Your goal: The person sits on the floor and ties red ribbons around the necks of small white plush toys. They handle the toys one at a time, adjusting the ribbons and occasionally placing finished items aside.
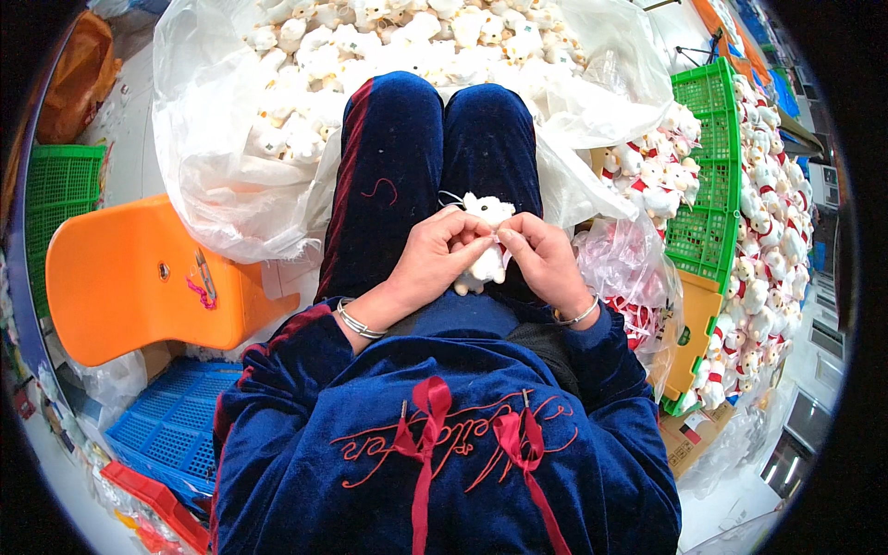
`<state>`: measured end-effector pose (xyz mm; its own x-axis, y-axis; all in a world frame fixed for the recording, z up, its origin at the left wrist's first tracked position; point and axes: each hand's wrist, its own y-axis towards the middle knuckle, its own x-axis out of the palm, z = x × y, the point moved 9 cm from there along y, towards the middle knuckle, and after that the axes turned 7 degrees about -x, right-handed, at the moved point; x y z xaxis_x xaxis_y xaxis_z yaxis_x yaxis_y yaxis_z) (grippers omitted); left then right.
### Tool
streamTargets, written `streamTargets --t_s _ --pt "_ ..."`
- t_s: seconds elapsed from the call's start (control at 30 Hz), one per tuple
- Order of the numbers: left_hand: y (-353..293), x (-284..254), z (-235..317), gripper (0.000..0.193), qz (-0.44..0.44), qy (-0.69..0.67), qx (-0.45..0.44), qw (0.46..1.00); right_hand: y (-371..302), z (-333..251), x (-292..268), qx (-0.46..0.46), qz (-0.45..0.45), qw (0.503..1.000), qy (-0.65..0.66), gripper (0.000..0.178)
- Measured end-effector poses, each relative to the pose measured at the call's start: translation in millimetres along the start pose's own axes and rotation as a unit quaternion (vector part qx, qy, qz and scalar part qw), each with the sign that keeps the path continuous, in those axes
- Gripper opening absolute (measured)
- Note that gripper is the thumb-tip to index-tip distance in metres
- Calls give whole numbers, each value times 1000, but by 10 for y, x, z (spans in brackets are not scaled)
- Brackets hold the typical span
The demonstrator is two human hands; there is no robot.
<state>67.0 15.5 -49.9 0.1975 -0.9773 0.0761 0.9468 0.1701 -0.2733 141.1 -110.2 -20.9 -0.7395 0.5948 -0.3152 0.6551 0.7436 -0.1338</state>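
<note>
A small white plush animal toy [487,209] with dark eyes rests on my lap, head away from me. A thin loop of cord stands out beside its head. My left hand [438,252] is closed at the toy's neck, thumb and fingertips pinched together. From the other side my right hand [546,257] is closed too, its thumb and forefinger meeting the left fingertips at the neck. A thin pale strip shows near the right thumb; most of what the fingertips pinch is hidden.
A big clear plastic bag of white plush toys [416,42] lies beyond my knees. On the left, an orange stool [120,277] carries small thread snips [204,276]. A blue crate [176,425] stands nearby. On the right are a bag of red ribbons [638,319] and a green crate [708,185].
</note>
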Motion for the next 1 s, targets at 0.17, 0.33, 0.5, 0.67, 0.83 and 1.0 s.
streamTargets --t_s 0.17,0.33,0.5,0.67,0.83,1.0 --pt "-13 68 133 17 13 26 100 995 -73 118 -59 32 26 998 45 18" --pt "35 167 103 16 2 33 108 994 -100 114 -68 30 23 997 70 17" --pt "59 198 54 12 -18 -5 72 997 -103 136 -150 71 36 987 141 19" --pt "76 196 7 11 -17 3 67 998 -81 155 -343 103 29 992 70 20" --pt "83 181 58 9 -18 36 65 997 -60 -154 -255 19 -5 995 -101 15" --pt "70 193 97 10 -29 28 48 998 -67 -48 -224 -10 34 997 -62 14"
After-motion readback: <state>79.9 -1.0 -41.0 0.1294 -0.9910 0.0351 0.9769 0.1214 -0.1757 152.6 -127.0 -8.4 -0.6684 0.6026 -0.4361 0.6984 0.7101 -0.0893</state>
